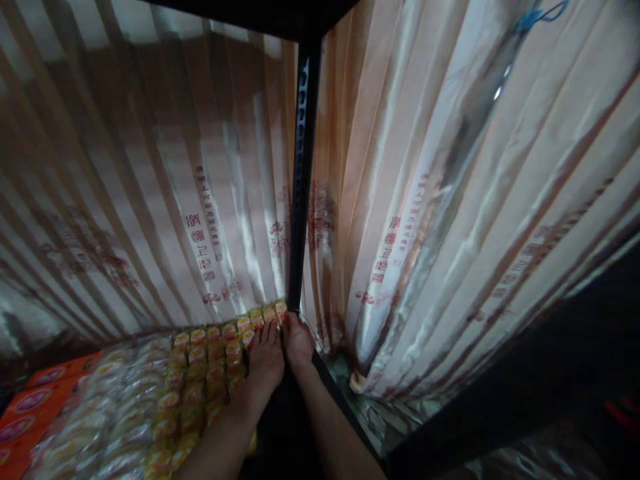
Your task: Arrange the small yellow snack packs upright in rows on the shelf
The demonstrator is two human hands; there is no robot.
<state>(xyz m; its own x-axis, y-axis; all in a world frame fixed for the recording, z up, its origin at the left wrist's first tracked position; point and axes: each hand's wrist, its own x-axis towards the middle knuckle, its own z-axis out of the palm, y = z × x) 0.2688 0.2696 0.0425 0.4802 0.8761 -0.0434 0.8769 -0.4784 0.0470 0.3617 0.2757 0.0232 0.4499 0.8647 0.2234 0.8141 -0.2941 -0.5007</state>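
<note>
Small yellow-and-red wrapped packets (pixel 216 350) stand in rows on a dark shelf (pixel 280 427). My left hand (pixel 267 353) lies over the rear right packets, its fingers stretched forward and touching their tops. Close beside it, my right hand (pixel 299 341) is curled at the end of the back row, next to the black post. Its thumb and fingers press at the last small packet (pixel 281 309), which is partly covered. The arms hide some of the packets nearer to me.
A black slotted post (pixel 305 167) rises at the shelf's back corner. Pale printed curtains (pixel 240 167) hang behind and to the right. Clear-wrapped packs (pixel 135 400) and orange boxes (pixel 45 400) fill the left side. A dark beam (pixel 525 373) crosses the lower right.
</note>
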